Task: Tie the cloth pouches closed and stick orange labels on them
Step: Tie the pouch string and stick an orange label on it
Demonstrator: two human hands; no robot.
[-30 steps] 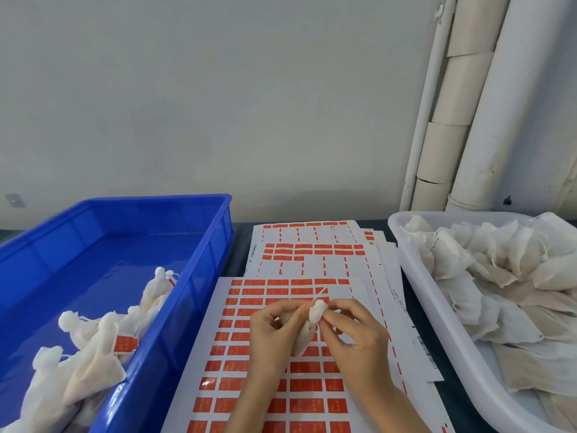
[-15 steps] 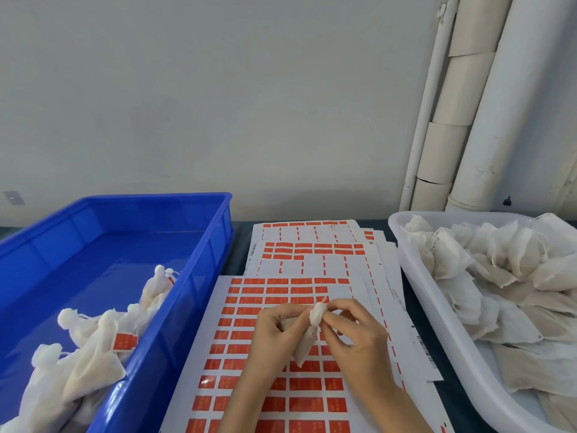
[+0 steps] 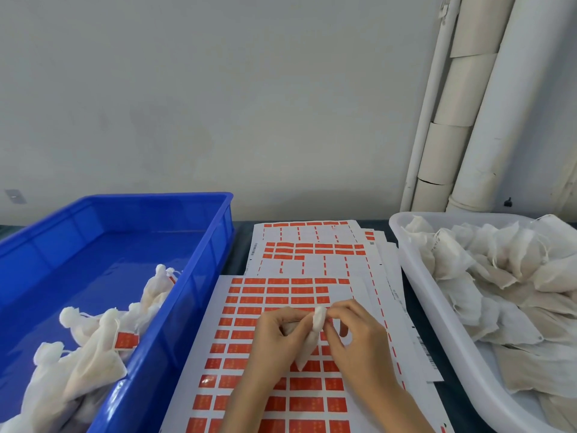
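Since prev frame pouch hangs lower; L hand, R hand both pinch its neck to cinch it.

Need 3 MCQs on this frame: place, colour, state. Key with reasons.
1. Where do the labelled pouches lie? A) blue bin B) cardboard box C) floor
2. What colour are the labels on the front sheet? A) green B) orange C) yellow
3. What are the left hand and right hand doing? A) resting flat B) both pinching the held pouch at its top C) holding scissors

Key: 1 A: tied pouches, one showing a label, lie in the bin. 2 B: orange rectangles fill the sheet. 3 B: both hands' fingertips meet at the pouch's gathered top.
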